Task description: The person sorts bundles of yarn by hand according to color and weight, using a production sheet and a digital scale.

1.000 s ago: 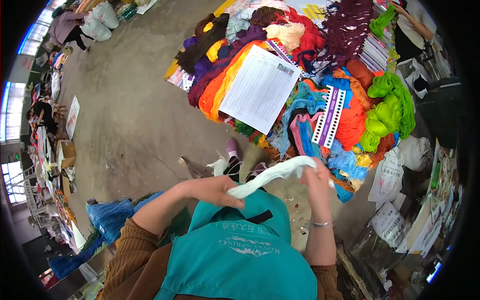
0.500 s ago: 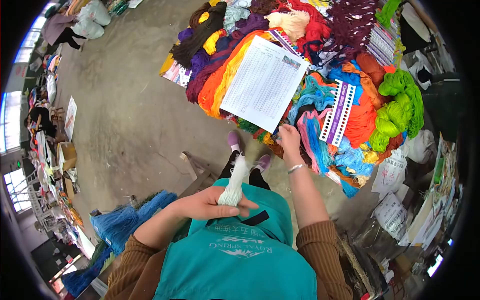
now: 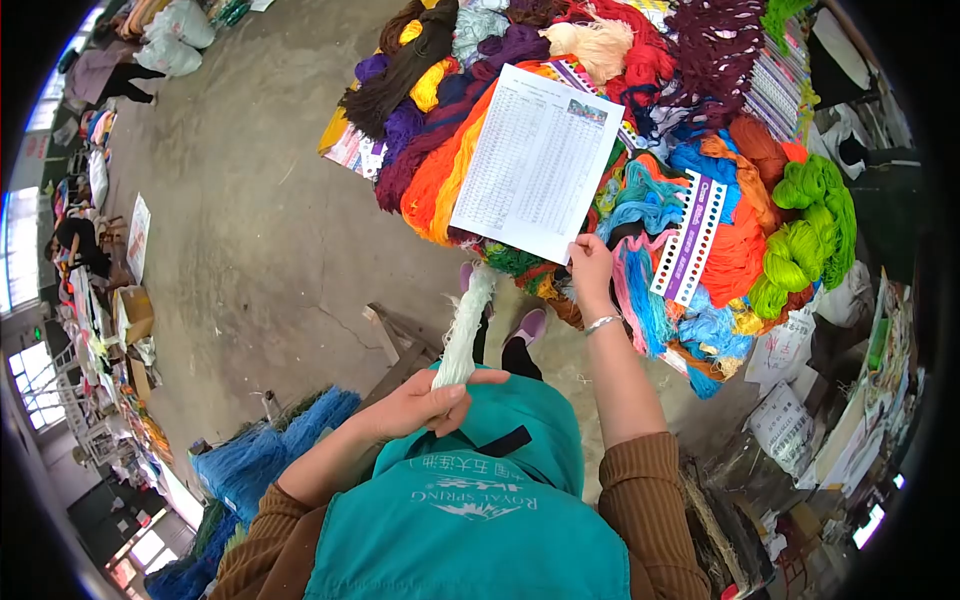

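Observation:
A pale, off-white hank of thread (image 3: 459,345) rises from my left hand (image 3: 425,408), its frayed end pointing away from me. The fingers and thumb are closed round its lower end, above the teal apron (image 3: 470,460). My right hand (image 3: 590,268) pinches the near right corner of a printed paper sheet (image 3: 530,165), which has a table of small print and a little colour picture. Beneath the sheet lies a heap of coloured thread hanks; orange and yellow ones (image 3: 437,190) show at its left. A purple-and-white card with holes (image 3: 688,240) rests just right of my right hand.
Bright green hanks (image 3: 810,225) hang at the heap's right edge. Blue thread bundles (image 3: 250,460) lie low on my left, near a wooden stand (image 3: 400,340). White sacks (image 3: 780,430) stand at right. Another person (image 3: 105,75) is far off at upper left.
My right hand has moved slightly right and now grips the sheet's corner; the sheet has shifted a little. My left hand has turned and closed more firmly round the hank.

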A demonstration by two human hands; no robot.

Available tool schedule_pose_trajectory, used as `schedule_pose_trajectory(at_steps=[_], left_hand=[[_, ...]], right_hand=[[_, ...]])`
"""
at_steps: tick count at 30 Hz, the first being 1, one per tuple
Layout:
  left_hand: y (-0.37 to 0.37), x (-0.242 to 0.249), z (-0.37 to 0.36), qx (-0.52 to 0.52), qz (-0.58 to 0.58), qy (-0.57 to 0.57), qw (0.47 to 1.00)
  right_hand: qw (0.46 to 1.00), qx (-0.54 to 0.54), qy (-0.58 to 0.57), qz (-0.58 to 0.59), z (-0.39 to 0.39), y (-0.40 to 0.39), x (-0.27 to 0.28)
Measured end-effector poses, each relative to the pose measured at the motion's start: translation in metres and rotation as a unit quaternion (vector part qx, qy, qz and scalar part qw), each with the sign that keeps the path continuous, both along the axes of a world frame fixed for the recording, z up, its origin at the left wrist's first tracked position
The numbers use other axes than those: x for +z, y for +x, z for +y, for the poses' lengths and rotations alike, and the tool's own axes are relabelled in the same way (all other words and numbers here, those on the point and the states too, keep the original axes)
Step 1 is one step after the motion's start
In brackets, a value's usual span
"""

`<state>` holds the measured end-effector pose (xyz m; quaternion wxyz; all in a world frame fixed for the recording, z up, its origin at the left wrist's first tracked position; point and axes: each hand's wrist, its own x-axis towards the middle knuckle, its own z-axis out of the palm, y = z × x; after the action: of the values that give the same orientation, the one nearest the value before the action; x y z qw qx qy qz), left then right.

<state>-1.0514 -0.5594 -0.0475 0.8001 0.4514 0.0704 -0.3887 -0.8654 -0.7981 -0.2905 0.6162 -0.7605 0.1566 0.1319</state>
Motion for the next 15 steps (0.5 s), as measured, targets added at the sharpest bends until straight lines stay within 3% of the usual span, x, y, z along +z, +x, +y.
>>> schedule_pose_trajectory(at_steps=[5, 8, 10, 13, 15], left_hand=[[0.007, -0.002, -0.008, 0.033, -0.07, 0.066, 0.995], [0.011, -0.003, -0.003, 0.004, -0.01, 0.035, 0.999], [0.012, -0.005, -0.003, 0.002, -0.015, 0.035, 0.999], [0.013, -0.008, -0.009, 0.032, -0.068, 0.057, 0.996], [0.012, -0.013, -0.016, 0.063, -0.116, 0.078, 0.988]], right_hand=[[1.0, -0.01, 0.013, 0.018, 0.003, 0.003, 0.011], [0.999, -0.014, 0.01, 0.05, 0.001, -0.001, 0.019], [0.984, -0.079, -0.139, -0.075, 0.004, -0.01, 0.03], [0.993, -0.044, -0.024, -0.104, 0.005, -0.039, 0.059], [0.993, 0.041, 0.097, -0.05, 0.013, -0.068, 0.096]])
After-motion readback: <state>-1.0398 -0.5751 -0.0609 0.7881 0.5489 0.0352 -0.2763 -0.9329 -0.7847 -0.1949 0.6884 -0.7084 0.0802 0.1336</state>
